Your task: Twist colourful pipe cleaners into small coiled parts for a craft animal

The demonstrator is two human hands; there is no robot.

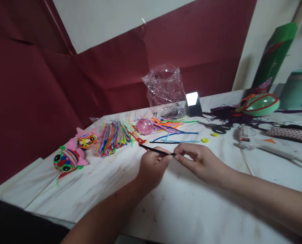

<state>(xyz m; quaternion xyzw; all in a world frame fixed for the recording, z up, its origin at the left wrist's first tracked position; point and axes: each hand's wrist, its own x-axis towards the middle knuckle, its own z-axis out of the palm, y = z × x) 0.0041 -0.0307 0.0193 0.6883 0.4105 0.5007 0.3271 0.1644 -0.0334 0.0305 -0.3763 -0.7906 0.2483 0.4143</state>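
Note:
Both of my hands meet over the middle of the white marbled table (207, 210). My left hand (153, 166) pinches a black pipe cleaner (153, 149), whose long end points to the far left. At its near end, my right hand (198, 157) grips the same pipe cleaner between thumb and forefinger, where it looks bent or curled. Just beyond the hands lie loose blue pipe cleaners (176, 133), red ones (140, 140) and a half-round pink plastic shell (144, 126). Two small yellow discs (205, 140) rest past my right hand.
Bundled coloured pipe cleaners (114, 137) and a decorated fish-like ball (68, 159) are at left. Scissors (217, 128), a hot glue gun (265, 145) and a green balloon-shaped piece (261, 105) lie at right. A clear plastic bag (165, 89) and a small screen device (194, 103) stand behind.

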